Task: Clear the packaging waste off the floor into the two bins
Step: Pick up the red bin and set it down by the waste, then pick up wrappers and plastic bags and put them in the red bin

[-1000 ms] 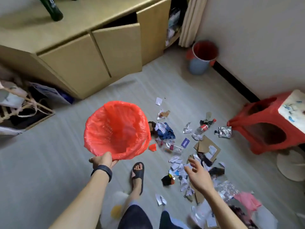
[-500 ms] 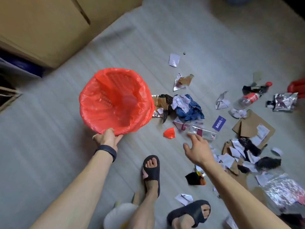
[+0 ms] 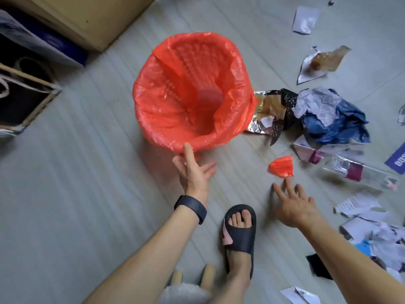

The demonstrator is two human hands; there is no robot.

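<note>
**Head view, read from near to far.** At 6 o'clock, a foot in a black slide sandal [image 3: 240, 229] stood on the grey plank floor [image 3: 76, 194].

- **Left hand:** The left hand [image 3: 192, 174], with a black wristband [image 3: 190, 208] on its wrist, lay near the frame's centre. Its fingers were straight and spread, gripping nothing. The tip of one extended digit touched the near rim of the red-lined wastebasket [image 3: 166, 102].
- **Right hand:** The right hand [image 3: 293, 205], at 4 o'clock, was likewise flat and splayed, holding nothing. Its fingertips [image 3: 287, 182] lay just beside a small red plastic scrap [image 3: 281, 166]. Whether they touched it could not be told.
- **Wastebasket:** This lattice-walled bin under a red plastic liner sat at 12 o'clock of the left hand, with its mouth turned toward the camera.
- **Packaging waste:** The waste lay on the floor from 1 to 5 o'clock:
  - torn white paper scraps [image 3: 368, 216] at 4 o'clock;
  - a clear plastic bottle with a maroon label [image 3: 355, 172] at 3 o'clock;
  - a crumpled blue plastic bag [image 3: 335, 121] beyond the bottle;
  - a silver-and-black foil wrapper [image 3: 271, 110], partly hidden behind the wastebasket's right edge;
  - a torn brown wrapper [image 3: 322, 62] at 1 o'clock.
- **Cabinet:** A pale wooden cabinet [image 3: 76, 16] stood at 11 o'clock.
</note>
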